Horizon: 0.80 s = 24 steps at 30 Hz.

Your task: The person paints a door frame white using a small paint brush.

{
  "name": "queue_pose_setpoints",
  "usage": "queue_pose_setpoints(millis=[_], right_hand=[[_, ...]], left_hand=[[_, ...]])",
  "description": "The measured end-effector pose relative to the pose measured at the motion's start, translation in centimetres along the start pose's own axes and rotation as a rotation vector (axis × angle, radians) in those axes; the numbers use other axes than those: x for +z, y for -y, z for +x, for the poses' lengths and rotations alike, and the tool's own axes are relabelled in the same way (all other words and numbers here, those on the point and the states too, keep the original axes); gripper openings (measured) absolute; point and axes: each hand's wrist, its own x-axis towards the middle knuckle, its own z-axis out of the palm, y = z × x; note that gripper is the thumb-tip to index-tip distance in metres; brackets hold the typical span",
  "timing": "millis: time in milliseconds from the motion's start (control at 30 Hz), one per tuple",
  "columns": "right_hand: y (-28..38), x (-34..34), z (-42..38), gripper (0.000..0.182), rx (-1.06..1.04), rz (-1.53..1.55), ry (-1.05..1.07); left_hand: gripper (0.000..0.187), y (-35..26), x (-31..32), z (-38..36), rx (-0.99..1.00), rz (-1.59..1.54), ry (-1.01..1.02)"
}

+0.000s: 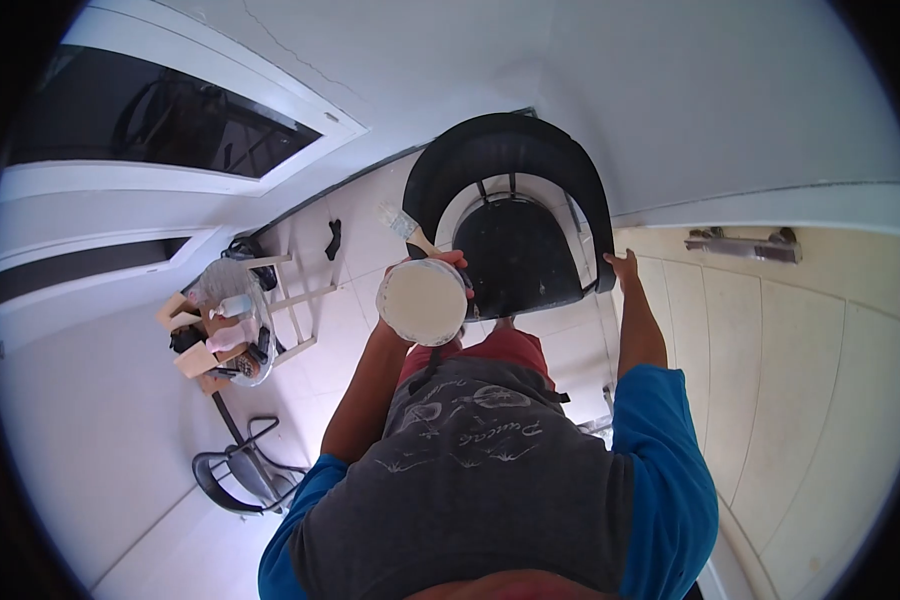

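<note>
My left hand [454,260] holds a round tub [422,303] filled with a cream-white, paint-like substance. A paintbrush [407,227] with pale bristles and a wooden handle sticks out beyond the tub's far side, its handle against the fingers of the same hand. To the right, my right hand [624,268] grips the arm end of a black chair [515,245] with a curved back. The chair stands in front of me, close to the wall corner, and its seat has small pale specks.
On the left, a small table [222,285] carries an open cardboard box, bottles and other items. Near it stands a black and grey chair [255,470]. A dark object [334,240] lies on the tiled floor. A light wooden door [730,340] with a metal handle is at right.
</note>
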Motion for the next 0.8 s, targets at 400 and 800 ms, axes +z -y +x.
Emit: queue_pose_setpoints(millis=[400,800], right_hand=[[-1.0,4.5,-0.8,0.074,0.035,-0.025,0.063],[6.7,13.3,-3.2,0.084,-0.190,-0.287,0.134]], left_hand=[[0.072,0.4,1.7,0.9,-0.070,-0.095,0.013],[0.070,-0.5,1.1,-1.6,0.109,0.274,-0.148]])
